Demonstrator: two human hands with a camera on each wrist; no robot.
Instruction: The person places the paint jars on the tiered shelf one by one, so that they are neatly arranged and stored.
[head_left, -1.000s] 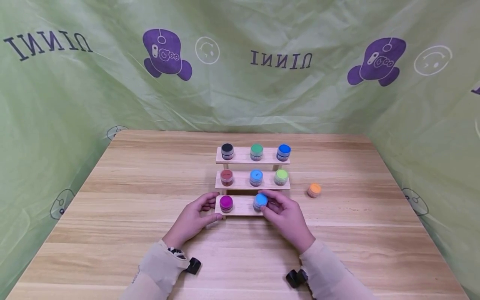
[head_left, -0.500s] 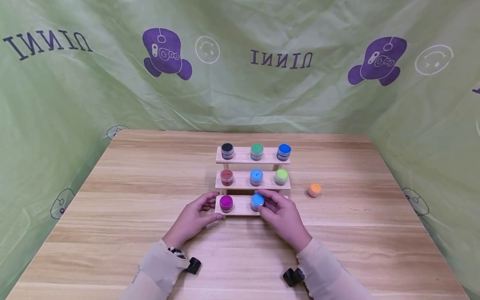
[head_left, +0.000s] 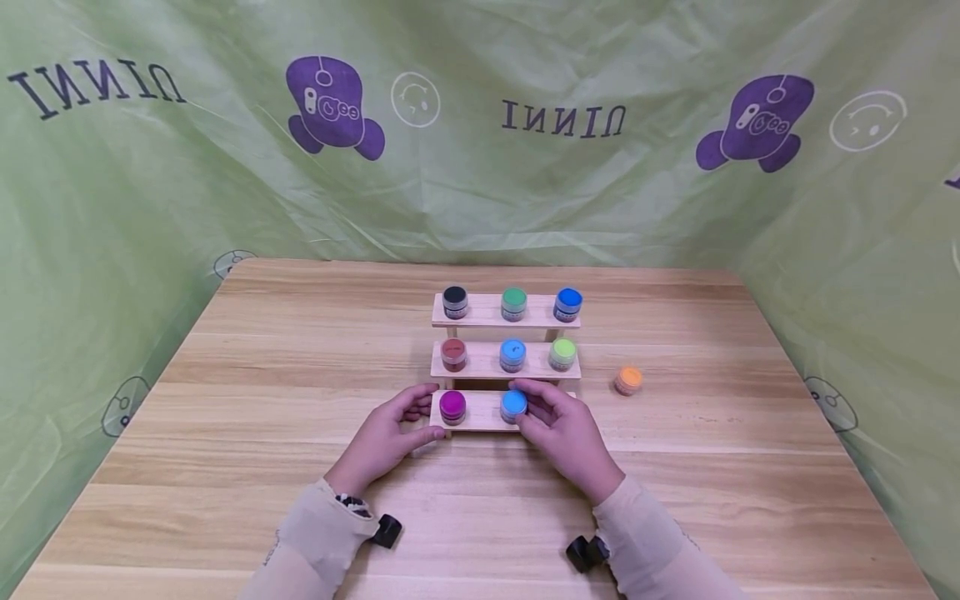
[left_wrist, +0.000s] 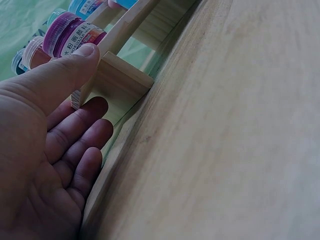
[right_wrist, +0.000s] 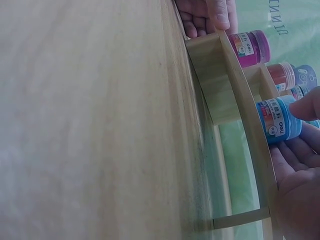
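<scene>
A three-step wooden rack (head_left: pixel 480 419) bears small paint jars on each step. At the left end of its lowest step, my left hand (head_left: pixel 392 433) holds the board, thumb in front and fingers behind, as the left wrist view (left_wrist: pixel 65 115) shows. Close to that thumb stands the magenta paint jar (head_left: pixel 452 407). My right hand (head_left: pixel 568 429) pinches the light blue paint jar (head_left: pixel 513 406) between thumb and fingers at the middle of the same step. In the right wrist view this light blue jar (right_wrist: pixel 278 120) stands upright on the board, its label showing.
On the middle step are a brown jar (head_left: pixel 453 354), a blue jar (head_left: pixel 512 355) and a light green jar (head_left: pixel 562 354). The top step carries black (head_left: pixel 454 302), green (head_left: pixel 513 304) and dark blue jars (head_left: pixel 567 305). An orange jar (head_left: pixel 628 381) stands on the table right of the rack.
The light blue jar and my right hand have shifted slightly left along the lowest step, coming to the middle; over the last half second they barely move. My left hand has stayed in place.
</scene>
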